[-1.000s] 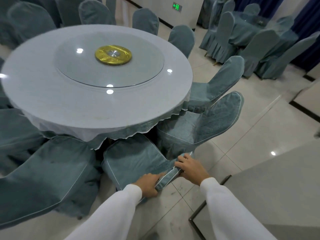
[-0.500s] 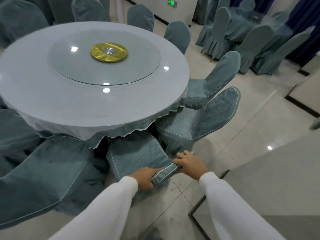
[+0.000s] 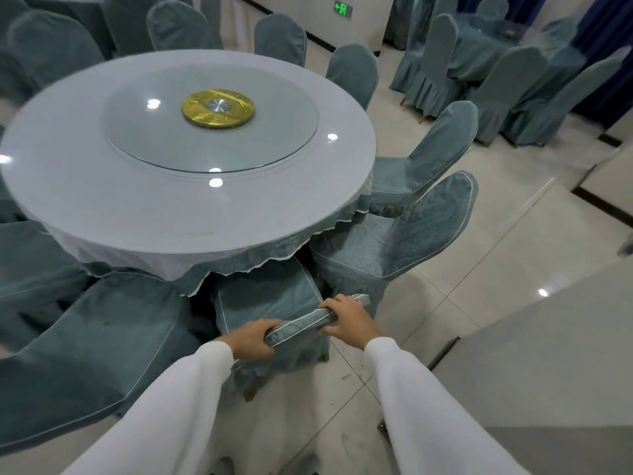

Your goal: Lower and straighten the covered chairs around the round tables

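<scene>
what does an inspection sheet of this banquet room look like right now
surface: round table with pale cloth, glass turntable and gold hub; bare otherwise.
job's things: held chair tucked at the table edge; neighbour chair to its right and another chair to its left lean tilted.
clutter: nothing seen.
grippers: left hand and right hand both grip the held chair's top edge.
cables: nothing seen.
surroundings: tiled floor, second table set at far right, green exit sign.
</scene>
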Demonstrator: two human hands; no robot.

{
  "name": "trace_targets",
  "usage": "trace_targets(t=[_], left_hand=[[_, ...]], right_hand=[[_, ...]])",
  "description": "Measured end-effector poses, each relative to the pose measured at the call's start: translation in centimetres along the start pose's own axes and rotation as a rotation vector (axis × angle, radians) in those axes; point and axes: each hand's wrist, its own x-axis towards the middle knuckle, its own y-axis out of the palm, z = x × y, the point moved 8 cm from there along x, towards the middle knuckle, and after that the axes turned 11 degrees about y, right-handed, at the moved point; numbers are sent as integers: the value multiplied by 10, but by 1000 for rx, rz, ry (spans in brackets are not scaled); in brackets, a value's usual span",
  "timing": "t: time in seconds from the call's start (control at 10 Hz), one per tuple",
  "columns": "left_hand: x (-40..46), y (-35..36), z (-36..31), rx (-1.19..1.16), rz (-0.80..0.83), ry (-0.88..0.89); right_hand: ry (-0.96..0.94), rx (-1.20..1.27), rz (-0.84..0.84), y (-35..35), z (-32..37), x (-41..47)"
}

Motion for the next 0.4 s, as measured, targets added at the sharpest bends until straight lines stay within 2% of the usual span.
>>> trace_targets(t=[0.2, 0.4], left_hand=[[-19, -25, 18, -72, 5, 9], [-45, -90, 37, -17, -207, 127]], right_hand=[[134, 299, 50, -12, 11, -19], [205, 369, -109, -14, 48, -31]])
